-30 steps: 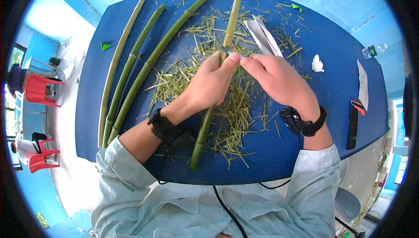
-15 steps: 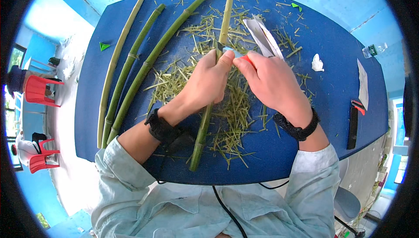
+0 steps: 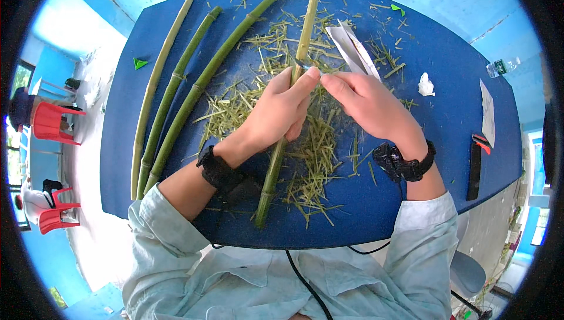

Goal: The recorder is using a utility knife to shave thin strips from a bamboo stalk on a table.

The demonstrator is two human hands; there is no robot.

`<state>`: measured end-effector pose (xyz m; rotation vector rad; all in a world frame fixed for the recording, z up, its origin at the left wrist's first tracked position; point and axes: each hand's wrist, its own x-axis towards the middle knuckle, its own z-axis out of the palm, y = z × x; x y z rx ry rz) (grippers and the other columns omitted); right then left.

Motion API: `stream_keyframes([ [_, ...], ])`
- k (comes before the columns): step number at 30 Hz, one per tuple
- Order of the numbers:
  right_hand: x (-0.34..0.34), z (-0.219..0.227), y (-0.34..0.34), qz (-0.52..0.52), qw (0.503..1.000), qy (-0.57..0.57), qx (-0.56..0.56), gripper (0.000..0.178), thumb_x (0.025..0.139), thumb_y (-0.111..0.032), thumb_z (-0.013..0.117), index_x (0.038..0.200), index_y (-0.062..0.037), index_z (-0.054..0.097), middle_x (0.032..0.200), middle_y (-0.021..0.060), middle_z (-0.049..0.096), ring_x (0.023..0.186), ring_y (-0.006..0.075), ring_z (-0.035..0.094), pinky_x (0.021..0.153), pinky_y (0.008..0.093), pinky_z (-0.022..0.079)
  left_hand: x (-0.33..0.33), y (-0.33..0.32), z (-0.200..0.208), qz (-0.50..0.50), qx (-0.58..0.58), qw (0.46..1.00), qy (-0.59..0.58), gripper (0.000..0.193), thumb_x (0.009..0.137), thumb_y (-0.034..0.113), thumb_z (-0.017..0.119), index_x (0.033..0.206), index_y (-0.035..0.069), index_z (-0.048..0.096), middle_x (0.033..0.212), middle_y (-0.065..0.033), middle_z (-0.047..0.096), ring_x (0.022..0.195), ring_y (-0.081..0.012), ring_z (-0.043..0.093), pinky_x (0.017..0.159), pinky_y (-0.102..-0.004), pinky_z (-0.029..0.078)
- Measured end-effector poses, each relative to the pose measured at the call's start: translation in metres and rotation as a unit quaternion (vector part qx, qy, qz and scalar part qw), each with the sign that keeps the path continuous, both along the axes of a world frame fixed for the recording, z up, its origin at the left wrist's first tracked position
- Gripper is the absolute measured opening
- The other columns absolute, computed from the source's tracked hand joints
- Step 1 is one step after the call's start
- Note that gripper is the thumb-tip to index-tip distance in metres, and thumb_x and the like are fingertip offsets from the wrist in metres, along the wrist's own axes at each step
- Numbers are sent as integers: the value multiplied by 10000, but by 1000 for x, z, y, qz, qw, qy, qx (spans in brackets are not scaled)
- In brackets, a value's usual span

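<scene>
My left hand [image 3: 276, 105] is wrapped round a bamboo stalk [image 3: 309, 17], which slants away from me, pale and shaved at its far part, green at its near part. Across the stalk lies a knife blade [image 3: 301, 63], with my left thumb close against it. My right hand [image 3: 379, 108] is closed on the knife, whose handle is mostly hidden by the fingers. Thin green-yellow shavings [image 3: 320, 161] lie heaped beneath and around both hands. To the left rest a pale stripped stalk [image 3: 160, 79] and two green stalks [image 3: 175, 82], side by side.
Folded white paper [image 3: 352, 50] lies beyond my right hand, with a crumpled tissue [image 3: 426, 85] further right. A black strip [image 3: 474, 170], a red-and-black tool [image 3: 482, 142] and a clear bottle [image 3: 504, 67] are near the blue table's right edge. Red chairs [image 3: 51, 123] stand far left.
My right hand has tilted, its wrist swinging slightly right, and the red knife handle is now covered. The stalk's far end has shifted slightly right and away. My left hand keeps its grip.
</scene>
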<state>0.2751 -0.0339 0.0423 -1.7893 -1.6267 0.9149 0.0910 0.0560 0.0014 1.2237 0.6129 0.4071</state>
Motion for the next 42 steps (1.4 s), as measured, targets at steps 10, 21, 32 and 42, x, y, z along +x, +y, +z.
stream_keyframes([
  [10,-13,-8,0,-37,990,-106,85,520,1106,-438,523,920,10,710,730,248,676,738,455,687,658,515,505,1,-1,-4,22,18,999,15,380,1160,441,445,972,111,423,573,39,389,376,-105,374,352,-300,335],
  [21,-5,-8,1,-15,993,-90,71,497,1109,-428,523,992,18,710,742,239,677,743,432,688,667,492,507,1,-2,1,22,-6,1000,10,333,1164,396,453,988,114,432,560,45,376,369,-102,373,351,-288,330],
  [32,0,-5,1,7,997,-51,51,512,1112,-439,513,981,18,701,714,216,660,705,394,672,668,475,497,0,1,-3,4,-3,1000,-6,377,1156,426,468,959,107,430,557,41,388,365,-102,376,350,-287,336],
  [42,-12,-20,4,-44,974,-163,149,456,1084,-399,582,907,6,692,719,244,676,689,461,673,610,533,507,-1,-2,10,29,-76,997,-8,317,1161,406,454,1005,131,467,530,53,362,349,-107,356,347,-283,320],
])
